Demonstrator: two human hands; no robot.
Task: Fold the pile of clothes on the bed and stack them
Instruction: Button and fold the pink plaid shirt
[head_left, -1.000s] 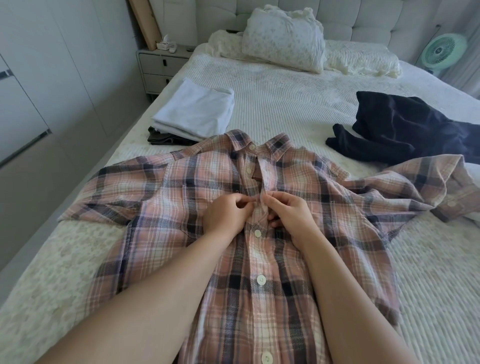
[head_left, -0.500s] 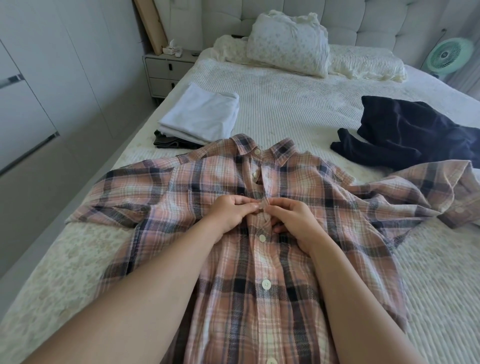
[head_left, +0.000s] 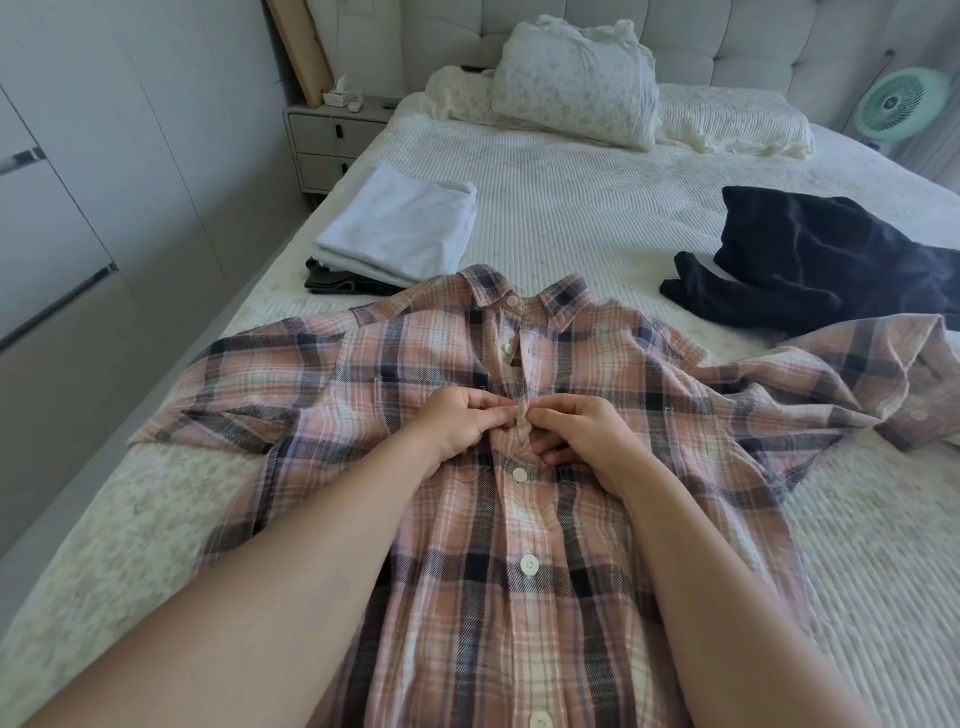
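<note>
The bed (head_left: 597, 218) fills most of the view, covered with a pale ribbed spread. The plaid shirt (head_left: 467, 571), pink with dark checks, lies flat and face up on the near part of the bed, its collar pointing toward the headboard and its two sleeves spread out to both sides. I use this shirt as the landmark.

Beyond the shirt, at the far end of the bed, a flowered pillow (head_left: 571, 88) leans on the headboard. To the right of the shirt's collar and a little farther away lies a dark garment (head_left: 831, 254), crumpled and not folded. Just beyond the shirt's left shoulder sits a stack of folded clothes (head_left: 400, 228), white on top and something dark under it. Far beyond the shirt on the left is a nightstand (head_left: 332, 140), and far on the right a green fan (head_left: 893, 104).

On the chest of the shirt the two hands meet at the button strip. The left hand (head_left: 457, 421) pinches the edge of the strip with curled fingers, and the right hand (head_left: 582, 426) pinches the other edge, fingertips almost touching. Below the hands, the buttons are closed.
</note>
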